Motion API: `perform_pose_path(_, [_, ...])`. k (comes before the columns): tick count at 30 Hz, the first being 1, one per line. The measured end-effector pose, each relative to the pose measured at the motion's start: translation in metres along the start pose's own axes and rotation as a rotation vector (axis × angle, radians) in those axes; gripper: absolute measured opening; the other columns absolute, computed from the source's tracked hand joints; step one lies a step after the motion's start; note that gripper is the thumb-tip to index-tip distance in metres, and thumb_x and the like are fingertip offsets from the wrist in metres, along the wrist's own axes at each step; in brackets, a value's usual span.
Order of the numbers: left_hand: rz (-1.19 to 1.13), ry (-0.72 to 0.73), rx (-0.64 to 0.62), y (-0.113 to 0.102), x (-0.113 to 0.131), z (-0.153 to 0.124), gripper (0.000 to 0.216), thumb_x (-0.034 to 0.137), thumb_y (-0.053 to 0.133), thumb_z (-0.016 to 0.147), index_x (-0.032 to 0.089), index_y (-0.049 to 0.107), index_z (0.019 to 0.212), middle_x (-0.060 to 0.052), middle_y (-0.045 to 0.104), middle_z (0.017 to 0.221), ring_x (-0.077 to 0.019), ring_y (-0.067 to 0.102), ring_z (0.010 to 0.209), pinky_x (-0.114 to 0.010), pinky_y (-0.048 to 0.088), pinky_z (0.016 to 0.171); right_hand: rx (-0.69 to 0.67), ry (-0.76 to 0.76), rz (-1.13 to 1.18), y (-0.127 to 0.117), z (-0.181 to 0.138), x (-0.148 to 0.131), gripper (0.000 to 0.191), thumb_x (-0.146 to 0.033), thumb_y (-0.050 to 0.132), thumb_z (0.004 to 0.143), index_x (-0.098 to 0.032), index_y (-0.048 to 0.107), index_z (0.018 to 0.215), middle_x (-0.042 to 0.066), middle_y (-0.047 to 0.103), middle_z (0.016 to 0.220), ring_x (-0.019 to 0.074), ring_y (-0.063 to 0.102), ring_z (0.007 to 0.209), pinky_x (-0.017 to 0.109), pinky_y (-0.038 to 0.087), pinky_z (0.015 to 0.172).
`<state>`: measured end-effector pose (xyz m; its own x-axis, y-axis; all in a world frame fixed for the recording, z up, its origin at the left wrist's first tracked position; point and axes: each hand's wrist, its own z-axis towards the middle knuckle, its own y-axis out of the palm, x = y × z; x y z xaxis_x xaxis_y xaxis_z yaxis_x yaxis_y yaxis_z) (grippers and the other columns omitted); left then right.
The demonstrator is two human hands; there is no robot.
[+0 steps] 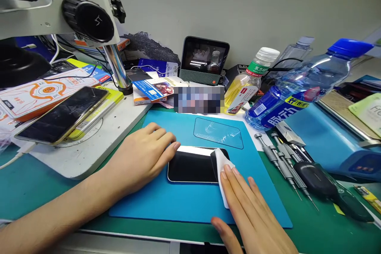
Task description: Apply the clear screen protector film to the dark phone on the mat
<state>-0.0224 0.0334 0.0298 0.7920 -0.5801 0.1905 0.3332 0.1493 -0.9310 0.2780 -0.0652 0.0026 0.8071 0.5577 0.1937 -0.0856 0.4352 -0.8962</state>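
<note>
A smartphone (192,166) with a dark screen lies flat on a blue mat (166,202). My left hand (145,151) rests at its upper left corner, fingers loosely bent and thumb against the phone's edge; some fingertips are hidden. At the phone's right end, my right hand (247,206) presses a white wipe (222,166) under its long fingers, with the thumb apart. The wipe covers part of the screen and hangs over the near edge. Just beyond the phone lies a clear screen protector (218,133) with a black border.
Left stands a microscope base (86,158) bearing another phone (62,115) and boxes. Several screwdrivers (281,162) and a black case (315,178) lie right of the mat. Behind them lean a blue-capped bottle (297,87) and a yellow drink bottle (247,83). A smart display (205,61) stands against the wall.
</note>
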Motion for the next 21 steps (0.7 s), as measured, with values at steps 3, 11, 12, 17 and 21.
perform_pose_path(3, [0.002, 0.000, -0.004, 0.000, 0.000, 0.000, 0.052, 0.040, 0.026, 0.125, 0.022, 0.069, 0.102, -0.004, 0.072, 0.093, -0.0308, 0.063, 0.099, -0.044, 0.046, 0.086, 0.019, 0.010, 0.009, 0.004, 0.010, 0.001, 0.070, -0.045, 0.047, 0.120, 0.000, 0.041, 0.173, 0.017, 0.051, 0.176, 0.0350, 0.055, 0.161, 0.052, 0.051, 0.131])
perform_pose_path(11, [0.011, 0.017, 0.008, 0.001, -0.001, 0.000, 0.054, 0.040, 0.025, 0.125, 0.022, 0.069, 0.102, -0.006, 0.073, 0.093, -0.0313, 0.064, 0.098, -0.045, 0.047, 0.086, -0.007, 0.076, 0.089, 0.010, 0.035, 0.000, 0.071, -0.049, 0.046, 0.120, -0.003, 0.042, 0.174, 0.017, 0.052, 0.174, 0.0364, 0.056, 0.160, 0.056, 0.061, 0.123])
perform_pose_path(12, [0.010, 0.016, 0.009, 0.001, -0.001, 0.000, 0.053, 0.039, 0.025, 0.125, 0.022, 0.069, 0.101, -0.005, 0.073, 0.093, -0.0313, 0.064, 0.098, -0.045, 0.048, 0.086, 0.001, 0.060, 0.072, 0.009, 0.028, -0.002, 0.074, -0.050, 0.047, 0.120, -0.002, 0.038, 0.175, 0.018, 0.052, 0.175, 0.0369, 0.056, 0.160, 0.055, 0.060, 0.123])
perform_pose_path(17, [0.009, 0.012, 0.017, 0.000, 0.000, 0.001, 0.050, 0.039, 0.029, 0.125, 0.022, 0.072, 0.105, -0.005, 0.075, 0.095, -0.0306, 0.066, 0.099, -0.044, 0.049, 0.085, 0.023, -0.030, 0.016, 0.003, 0.006, -0.007, 0.084, -0.057, 0.046, 0.119, -0.001, 0.027, 0.179, 0.017, 0.055, 0.173, 0.0368, 0.063, 0.154, 0.050, 0.061, 0.120])
perform_pose_path(21, [0.014, 0.016, 0.015, 0.000, 0.000, 0.001, 0.049, 0.038, 0.030, 0.124, 0.021, 0.072, 0.104, -0.006, 0.075, 0.095, -0.0310, 0.066, 0.099, -0.044, 0.049, 0.085, 0.011, -0.012, 0.005, 0.005, 0.032, -0.007, 0.070, -0.049, 0.043, 0.121, 0.001, 0.046, 0.170, 0.017, 0.053, 0.173, 0.0367, 0.061, 0.156, 0.052, 0.061, 0.121])
